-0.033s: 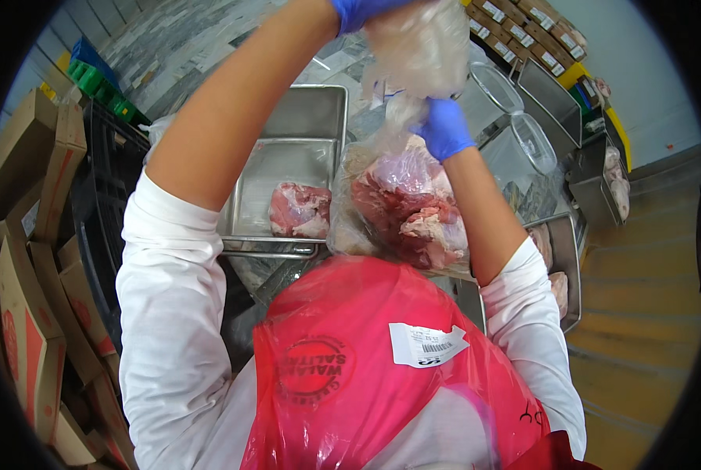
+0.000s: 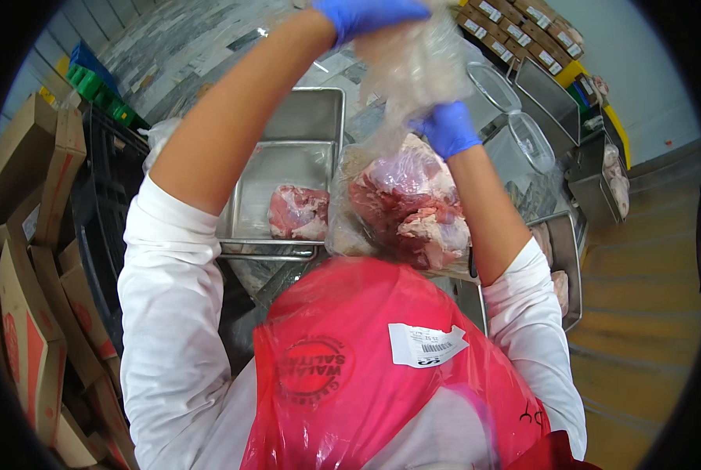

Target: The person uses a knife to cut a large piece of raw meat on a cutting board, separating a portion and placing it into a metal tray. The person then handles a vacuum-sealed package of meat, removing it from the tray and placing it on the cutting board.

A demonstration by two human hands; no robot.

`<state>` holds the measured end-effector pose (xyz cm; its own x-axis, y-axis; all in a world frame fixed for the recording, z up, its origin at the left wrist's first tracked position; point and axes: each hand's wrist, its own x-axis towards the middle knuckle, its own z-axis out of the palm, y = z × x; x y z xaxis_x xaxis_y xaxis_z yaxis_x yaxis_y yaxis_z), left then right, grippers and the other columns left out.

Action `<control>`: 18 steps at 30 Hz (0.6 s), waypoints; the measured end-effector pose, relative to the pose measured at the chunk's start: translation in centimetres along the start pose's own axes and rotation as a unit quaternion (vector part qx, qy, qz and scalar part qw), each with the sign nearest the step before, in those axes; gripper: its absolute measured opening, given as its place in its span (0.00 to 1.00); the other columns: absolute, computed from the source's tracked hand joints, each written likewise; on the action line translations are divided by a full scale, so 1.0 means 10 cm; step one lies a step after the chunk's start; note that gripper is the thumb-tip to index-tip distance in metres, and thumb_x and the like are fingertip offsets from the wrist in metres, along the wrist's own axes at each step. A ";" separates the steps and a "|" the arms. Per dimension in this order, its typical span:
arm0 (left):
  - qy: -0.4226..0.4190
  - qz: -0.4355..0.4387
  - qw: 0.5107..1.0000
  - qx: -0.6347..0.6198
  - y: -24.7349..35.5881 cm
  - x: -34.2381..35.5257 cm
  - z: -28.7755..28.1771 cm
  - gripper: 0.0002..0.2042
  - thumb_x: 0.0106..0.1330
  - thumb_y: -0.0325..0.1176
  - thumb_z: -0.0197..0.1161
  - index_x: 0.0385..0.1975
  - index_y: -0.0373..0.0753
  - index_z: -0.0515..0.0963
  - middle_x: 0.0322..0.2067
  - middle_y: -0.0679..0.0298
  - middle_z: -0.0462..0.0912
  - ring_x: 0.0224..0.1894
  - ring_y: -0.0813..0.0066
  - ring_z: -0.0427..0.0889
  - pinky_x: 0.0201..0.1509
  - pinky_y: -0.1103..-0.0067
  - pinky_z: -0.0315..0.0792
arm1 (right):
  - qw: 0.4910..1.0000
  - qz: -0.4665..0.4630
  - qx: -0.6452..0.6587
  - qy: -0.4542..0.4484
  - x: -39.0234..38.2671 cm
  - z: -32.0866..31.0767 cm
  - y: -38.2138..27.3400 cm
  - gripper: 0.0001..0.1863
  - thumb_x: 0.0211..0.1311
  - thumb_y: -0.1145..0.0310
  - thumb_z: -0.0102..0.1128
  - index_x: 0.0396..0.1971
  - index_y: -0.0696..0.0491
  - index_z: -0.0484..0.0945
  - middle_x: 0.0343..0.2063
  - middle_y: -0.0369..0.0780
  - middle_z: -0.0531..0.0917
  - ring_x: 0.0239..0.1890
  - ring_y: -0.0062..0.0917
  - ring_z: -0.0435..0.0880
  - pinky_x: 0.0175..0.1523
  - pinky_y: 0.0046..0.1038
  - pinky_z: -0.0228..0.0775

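A clear plastic bag [image 2: 413,70] is pulled up high in front of me, its upper part bunched and crumpled. My left hand [image 2: 370,17], in a blue glove, grips the top of the bag at the picture's upper edge; its fingertips are partly hidden. Lower down, my right hand [image 2: 448,129], also blue-gloved, is closed on the plastic just above the meat. Large pieces of raw red meat [image 2: 401,188] with pale fat lie in the spread lower part of the bag. Left of them, a smaller piece of meat [image 2: 297,211] rests in a steel tray [image 2: 284,157].
Cardboard boxes [image 2: 29,329] crowd the left side beside a black plastic crate [image 2: 104,196]. At right stand clear plastic containers [image 2: 531,141] and a steel tray with pale meat [image 2: 558,290]. More boxes [image 2: 515,35] are stacked far right.
My left hand has come slightly lower and more of it shows. The bunched plastic has shifted with it. My right hand has moved a little right and down, still closed.
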<state>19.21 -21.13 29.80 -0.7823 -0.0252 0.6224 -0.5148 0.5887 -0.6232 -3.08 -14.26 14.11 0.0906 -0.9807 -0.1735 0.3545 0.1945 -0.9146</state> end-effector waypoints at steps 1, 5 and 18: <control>-0.083 -0.198 0.935 -0.284 0.16 -0.08 0.04 0.15 0.62 0.39 0.68 0.44 0.38 0.82 0.35 0.59 0.85 0.37 0.68 0.85 0.42 0.72 0.80 | 0.998 -0.024 0.048 -0.026 -0.07 0.06 -0.17 0.17 0.75 0.65 0.55 0.57 0.56 0.76 0.50 0.40 0.85 0.50 0.30 0.85 0.53 0.32 0.79; -0.193 -0.306 0.762 -0.538 0.74 0.17 -0.03 0.29 0.55 0.46 0.78 0.51 0.31 0.80 0.42 0.58 0.86 0.42 0.74 0.83 0.49 0.72 0.80 | 0.979 -0.186 -0.011 -0.084 0.07 -0.30 -0.65 0.12 0.74 0.67 0.55 0.51 0.54 0.80 0.45 0.40 0.85 0.45 0.30 0.85 0.49 0.33 0.81; 0.021 -0.472 0.459 -0.752 1.88 1.47 0.40 0.21 0.60 0.35 0.71 0.51 0.31 0.81 0.40 0.59 0.86 0.41 0.74 0.85 0.45 0.74 0.81 | 0.979 -0.177 0.009 0.099 -1.24 -1.32 -0.52 0.36 0.73 0.50 0.60 0.73 0.54 0.63 0.68 0.43 0.70 0.70 0.29 0.69 0.68 0.41 0.66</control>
<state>-3.35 -13.67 25.28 -0.4349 -0.8463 0.3078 0.2325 0.2246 0.9463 -18.29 -3.38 16.19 -0.2224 -0.9713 0.0842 0.3469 -0.1596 -0.9242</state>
